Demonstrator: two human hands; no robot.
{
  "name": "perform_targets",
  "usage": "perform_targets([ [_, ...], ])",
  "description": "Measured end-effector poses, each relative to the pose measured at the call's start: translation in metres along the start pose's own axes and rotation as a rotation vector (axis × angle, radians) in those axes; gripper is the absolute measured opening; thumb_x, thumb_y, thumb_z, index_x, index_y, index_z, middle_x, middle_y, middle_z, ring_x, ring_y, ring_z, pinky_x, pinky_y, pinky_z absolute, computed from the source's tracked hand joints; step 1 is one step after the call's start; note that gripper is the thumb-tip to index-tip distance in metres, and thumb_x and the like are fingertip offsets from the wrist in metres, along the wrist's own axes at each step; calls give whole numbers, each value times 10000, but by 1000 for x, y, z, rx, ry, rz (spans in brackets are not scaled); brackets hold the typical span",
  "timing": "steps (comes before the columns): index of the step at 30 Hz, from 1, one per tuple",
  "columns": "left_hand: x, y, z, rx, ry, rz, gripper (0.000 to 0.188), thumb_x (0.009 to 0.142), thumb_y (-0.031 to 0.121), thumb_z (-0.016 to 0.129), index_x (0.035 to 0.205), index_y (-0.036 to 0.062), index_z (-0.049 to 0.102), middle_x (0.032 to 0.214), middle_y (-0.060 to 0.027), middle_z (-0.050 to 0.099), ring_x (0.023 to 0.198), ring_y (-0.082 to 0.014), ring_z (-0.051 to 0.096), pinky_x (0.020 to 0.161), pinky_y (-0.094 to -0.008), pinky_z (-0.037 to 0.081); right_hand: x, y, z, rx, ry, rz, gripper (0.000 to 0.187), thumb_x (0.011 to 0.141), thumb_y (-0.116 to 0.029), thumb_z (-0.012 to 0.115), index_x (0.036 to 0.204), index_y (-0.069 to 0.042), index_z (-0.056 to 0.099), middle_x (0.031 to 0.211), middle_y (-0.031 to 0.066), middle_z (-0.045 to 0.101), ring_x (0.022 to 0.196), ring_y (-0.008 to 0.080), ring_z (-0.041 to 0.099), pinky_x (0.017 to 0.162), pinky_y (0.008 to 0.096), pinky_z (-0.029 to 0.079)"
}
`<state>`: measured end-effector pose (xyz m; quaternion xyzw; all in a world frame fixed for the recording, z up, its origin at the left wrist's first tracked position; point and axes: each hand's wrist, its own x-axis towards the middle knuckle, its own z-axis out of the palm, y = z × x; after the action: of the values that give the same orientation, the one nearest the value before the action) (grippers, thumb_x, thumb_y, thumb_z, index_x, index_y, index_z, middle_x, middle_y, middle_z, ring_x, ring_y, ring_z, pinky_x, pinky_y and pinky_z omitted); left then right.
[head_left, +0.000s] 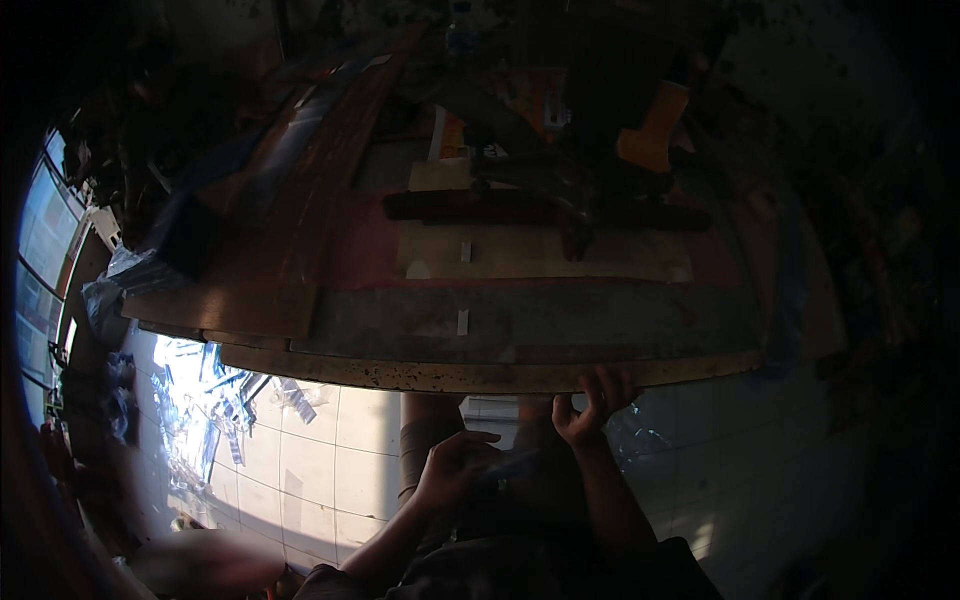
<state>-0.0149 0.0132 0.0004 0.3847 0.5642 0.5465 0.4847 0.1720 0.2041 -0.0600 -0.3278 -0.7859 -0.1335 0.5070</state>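
Observation:
Above my lap is my left hand [452,468], its forefinger stretched out and the other fingers curled. A dim greyish shape [514,464] shows beside these fingers; what it is stays too dark to make out. My right hand [594,408] is at the front edge of the worktable [480,374], thumb and fingers apart, with the fingertips at the edge. Two small pale strips [463,322] lie on the tabletop in front of a dark machine [560,208] with a long bar across its base. Beneath the machine is a tan sheet [540,255].
A brown board [240,270] covers the table's left side. Orange paper [652,125] and a bottle [461,35] are toward the back. Scattered strips of scrap [215,400] lie on the tiled floor [330,450] at left. Clear plastic [130,270] hangs by the left corner.

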Motion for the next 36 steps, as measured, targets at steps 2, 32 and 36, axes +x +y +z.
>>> perform_targets([
  [2,0,-4,0,-36,0,-27,367,832,5,689,1190,-64,656,1046,-124,766,1009,-154,725,936,-313,573,2,-1,0,-2,4,-3,490,971,-408,642,1344,-119,507,1453,138,507,1453,422,345,1202,667,116],
  [32,-2,-2,-4,14,5,-35,373,809,42,743,1164,-50,676,1030,-97,775,986,-148,735,932,-310,561,5,-5,-3,-2,0,9,499,972,-370,643,1362,-98,493,1459,154,485,1432,431,361,1179,668,201],
  [36,-7,4,-6,18,-31,-23,314,857,11,748,1154,-38,658,1085,-137,752,1038,-184,737,964,-329,574,12,-9,-8,2,-5,11,481,985,-322,623,1373,-72,490,1459,164,484,1425,436,373,1184,650,206],
])
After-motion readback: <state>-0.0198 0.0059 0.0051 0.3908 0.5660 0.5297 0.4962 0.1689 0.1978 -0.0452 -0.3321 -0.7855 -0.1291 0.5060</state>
